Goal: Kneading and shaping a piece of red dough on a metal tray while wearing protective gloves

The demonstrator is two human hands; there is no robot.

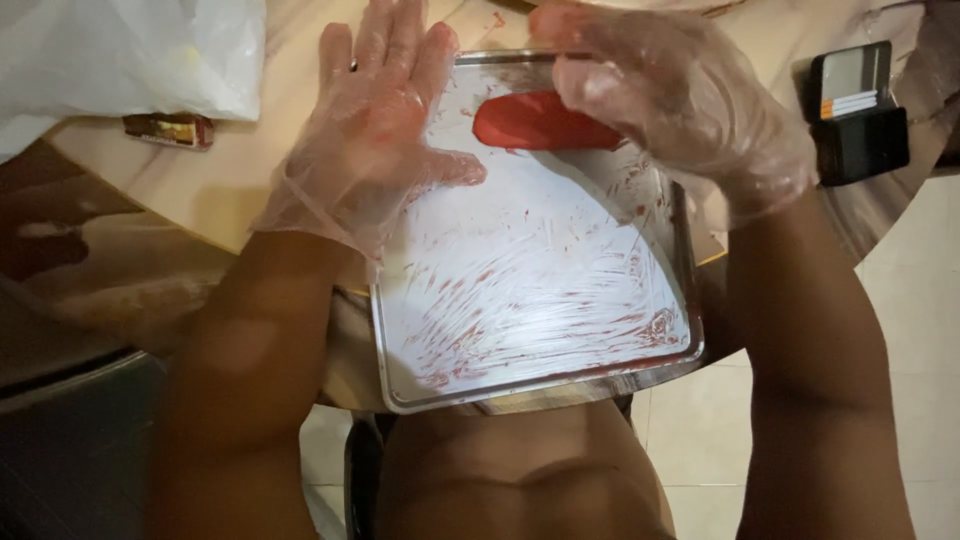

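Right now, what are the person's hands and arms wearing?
Both the left hand and the right hand wear thin, clear, loose-fitting disposable plastic gloves, wrinkled and ending at the wrists. The gloves carry reddish smears, clearest on the left palm. The forearms are bare, with no sleeves, watch or bands in view.
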